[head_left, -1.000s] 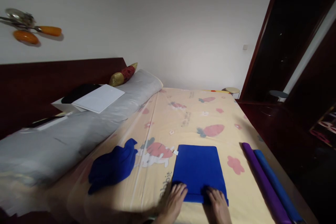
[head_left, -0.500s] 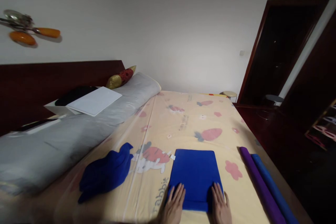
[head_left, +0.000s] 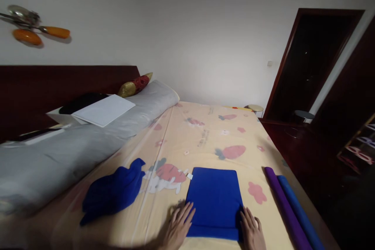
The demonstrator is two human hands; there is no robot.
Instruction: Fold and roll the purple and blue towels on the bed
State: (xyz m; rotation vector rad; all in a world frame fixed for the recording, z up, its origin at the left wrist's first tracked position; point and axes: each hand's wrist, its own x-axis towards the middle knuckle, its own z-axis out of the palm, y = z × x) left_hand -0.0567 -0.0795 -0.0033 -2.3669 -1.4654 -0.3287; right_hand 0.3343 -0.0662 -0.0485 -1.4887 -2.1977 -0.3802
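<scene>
A blue cloth (head_left: 215, 199), folded into a flat rectangle with a narrow fold along its near edge, lies on the bed. At its lower left edge is my left hand (head_left: 179, 224), palm down, fingers stretched out. Against the lower right edge rests my right hand (head_left: 252, 226), its fingers extended and slightly bent. A small white tag (head_left: 190, 176) sticks out from the cloth's left side. To the left a second blue cloth (head_left: 114, 191) lies crumpled, apart from both hands.
A purple roll (head_left: 283, 203) and a blue roll (head_left: 297, 207) lie along the bed's right side. Across the left stretches a long grey bolster (head_left: 88, 152) with a white box lid (head_left: 104, 110) on it. Patterned cream sheet (head_left: 205, 136) covers the bed.
My left hand has slid left off the cloth's surface to its edge. My right hand has moved slightly outward to the right edge. The view has shifted slightly.
</scene>
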